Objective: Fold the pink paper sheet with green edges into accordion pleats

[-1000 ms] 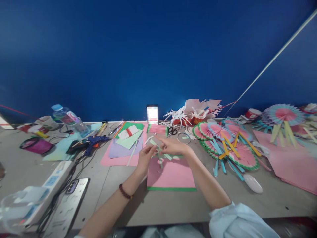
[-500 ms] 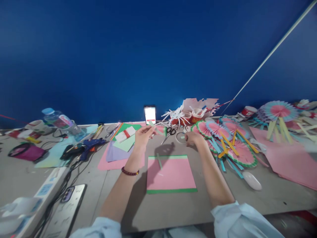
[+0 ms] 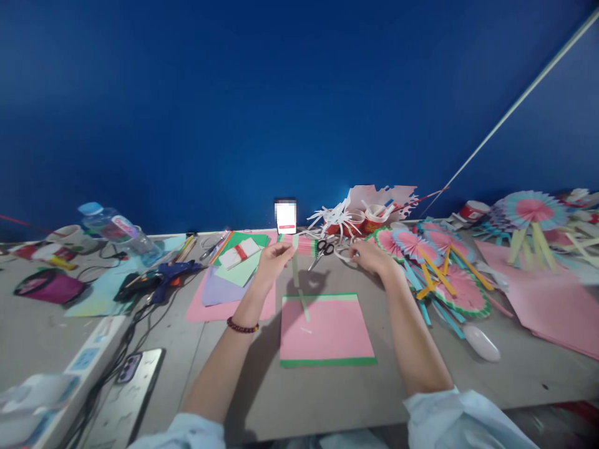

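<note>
My left hand [image 3: 277,257] is closed in a pinch on a pale green paper strip [image 3: 296,268], which hangs down from the fingertips. To its right, my right hand [image 3: 372,255] has its fingers closed at the edge of a thin whitish ring [image 3: 343,254] that looks like a roll of tape; part of it is hidden by the fingers. Below both hands lies a pink paper sheet [image 3: 327,333] with green bands along its far and near edges. Another pale green strip [image 3: 304,305] and a small white scrap [image 3: 306,331] rest on that sheet.
Black-handled scissors [image 3: 322,251] lie between the hands, near a lit phone [image 3: 286,216]. Coloured papers [image 3: 219,290] and a blue glue gun [image 3: 166,277] are on the left. Pleated paper fans [image 3: 456,290] and a white computer mouse [image 3: 482,343] are on the right.
My hands have moved apart from over the pink sheet. The left carried a green strip up and left; the right went to the tape ring, which now looks tilted.
</note>
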`<state>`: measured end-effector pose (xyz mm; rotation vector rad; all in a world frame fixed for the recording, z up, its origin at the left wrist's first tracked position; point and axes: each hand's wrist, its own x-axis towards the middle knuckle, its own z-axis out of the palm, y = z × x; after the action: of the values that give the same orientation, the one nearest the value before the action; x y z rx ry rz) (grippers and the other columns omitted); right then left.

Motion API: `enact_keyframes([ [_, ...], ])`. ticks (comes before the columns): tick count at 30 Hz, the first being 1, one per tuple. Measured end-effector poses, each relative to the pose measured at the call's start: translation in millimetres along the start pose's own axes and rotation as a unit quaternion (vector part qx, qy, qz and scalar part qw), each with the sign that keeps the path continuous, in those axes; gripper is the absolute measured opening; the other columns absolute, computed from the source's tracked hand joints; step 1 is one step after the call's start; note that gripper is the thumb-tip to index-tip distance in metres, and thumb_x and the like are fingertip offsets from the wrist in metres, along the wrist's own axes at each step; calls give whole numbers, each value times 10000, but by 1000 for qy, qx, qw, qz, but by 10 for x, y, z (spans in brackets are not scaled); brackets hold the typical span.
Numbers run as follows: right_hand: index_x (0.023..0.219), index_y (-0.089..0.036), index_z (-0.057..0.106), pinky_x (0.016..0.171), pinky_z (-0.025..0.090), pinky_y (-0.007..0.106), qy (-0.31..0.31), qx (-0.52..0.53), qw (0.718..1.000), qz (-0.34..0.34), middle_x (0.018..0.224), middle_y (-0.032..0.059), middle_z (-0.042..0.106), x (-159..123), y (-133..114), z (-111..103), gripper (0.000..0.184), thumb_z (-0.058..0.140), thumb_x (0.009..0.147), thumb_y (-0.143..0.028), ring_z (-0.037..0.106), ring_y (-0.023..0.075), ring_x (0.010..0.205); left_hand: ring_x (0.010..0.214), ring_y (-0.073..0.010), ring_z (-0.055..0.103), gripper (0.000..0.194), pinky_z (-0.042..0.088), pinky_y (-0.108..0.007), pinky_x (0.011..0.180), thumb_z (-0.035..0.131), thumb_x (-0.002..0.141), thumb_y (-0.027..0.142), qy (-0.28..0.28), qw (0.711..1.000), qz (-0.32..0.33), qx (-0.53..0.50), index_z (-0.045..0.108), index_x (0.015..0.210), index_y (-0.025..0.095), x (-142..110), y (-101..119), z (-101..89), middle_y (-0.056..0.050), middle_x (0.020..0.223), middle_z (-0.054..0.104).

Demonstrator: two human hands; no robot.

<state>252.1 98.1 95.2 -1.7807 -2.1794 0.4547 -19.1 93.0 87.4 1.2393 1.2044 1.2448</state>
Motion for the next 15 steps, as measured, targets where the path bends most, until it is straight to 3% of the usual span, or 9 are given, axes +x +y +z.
enact_keyframes([
  [5,747,-192,616,600,367,195,21,26,999,-33,712,4,674,-86,-175,-133,166,561,830,-61,569,104,637,616,-129,532,322,431,-260,585,818,595,474,-49,997,60,-9,675,627,187,-87,94,51,-7,664,643],
  [10,916,-210,614,665,427,220,61,58,993,-80,837,18,717,-309,-599,-311,155,493,883,-119,644,139,741,695,-163,585,337,461,-284,663,789,674,496,-60,992,104,-29,656,650,187,-106,137,45,-35,706,650],
  [13,1196,-254,550,619,445,254,154,51,980,-112,833,-3,706,-645,-919,-417,322,517,886,-171,636,160,690,621,-137,546,351,436,-255,582,780,678,520,-8,994,104,-28,662,661,190,-68,131,-15,-8,637,608],
  [15,1214,-311,536,632,483,285,244,45,947,-204,789,-19,672,-948,-1111,-472,394,546,851,-159,630,172,684,570,-118,510,355,413,-237,529,793,656,523,26,995,98,-21,665,651,192,-39,128,-59,10,597,580],
])
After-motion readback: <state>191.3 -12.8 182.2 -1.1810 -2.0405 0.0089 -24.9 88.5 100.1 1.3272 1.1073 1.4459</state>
